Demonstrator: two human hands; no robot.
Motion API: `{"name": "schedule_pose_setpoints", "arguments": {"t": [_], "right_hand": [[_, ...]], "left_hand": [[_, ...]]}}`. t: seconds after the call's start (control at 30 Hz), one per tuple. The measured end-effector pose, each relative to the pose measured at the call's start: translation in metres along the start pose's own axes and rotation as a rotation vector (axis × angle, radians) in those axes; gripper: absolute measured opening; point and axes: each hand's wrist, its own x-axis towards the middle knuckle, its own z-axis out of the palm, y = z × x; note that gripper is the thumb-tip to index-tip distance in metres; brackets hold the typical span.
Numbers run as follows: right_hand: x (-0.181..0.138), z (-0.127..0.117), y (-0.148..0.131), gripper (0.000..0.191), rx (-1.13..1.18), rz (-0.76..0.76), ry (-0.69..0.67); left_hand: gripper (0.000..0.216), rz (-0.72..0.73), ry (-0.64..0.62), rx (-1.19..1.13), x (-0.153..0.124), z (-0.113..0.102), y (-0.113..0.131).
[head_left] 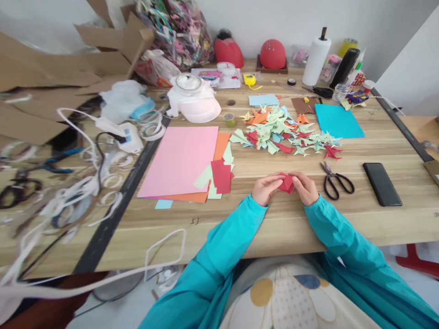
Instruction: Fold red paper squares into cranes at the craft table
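Note:
A small piece of folded red paper (286,183) is held between my two hands, just above the near part of the table. My left hand (266,188) pinches its left side, and my right hand (305,187) grips its right edge with thumb and fingers. Beyond them lies a heap of folded paper figures (274,130) in green, orange, red and blue. Flat red paper pieces (221,176) rest left of my hands, partly over a large pink sheet (181,155). Black-handled scissors (334,180) lie to the right with their blades apart.
A black phone (382,184) lies at the right. Turquoise paper (338,120) sits behind the scissors. White cords, a power strip (125,139) and pliers (60,162) crowd the left. Along the back stand red pincushions (272,53), a white roll (316,61) and a yellow tape measure (249,80).

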Motion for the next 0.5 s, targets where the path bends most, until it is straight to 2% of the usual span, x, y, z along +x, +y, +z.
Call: {"name": "schedule_pose_setpoints", "arguments": {"t": [0.1,0.2,0.37,0.5], "right_hand": [[0.0001,0.003,0.0039,0.043,0.04,0.016,-0.047],[0.0008,0.0063,0.0078,0.041,0.085,0.014,-0.079],[0.0018,0.0076,0.0107,0.038,0.149,0.022,-0.081],[0.0015,0.0055,0.0111,0.036,0.075,-0.006,-0.098]], "left_hand": [[0.022,0.186,0.044,0.209,0.0008,-0.0001,-0.0019],[0.025,0.274,0.046,0.293,0.0009,-0.0007,-0.004],[0.046,0.219,0.09,0.253,-0.0002,-0.0004,-0.0057],[0.042,0.198,0.142,0.231,-0.0013,0.0017,-0.0026]]}}
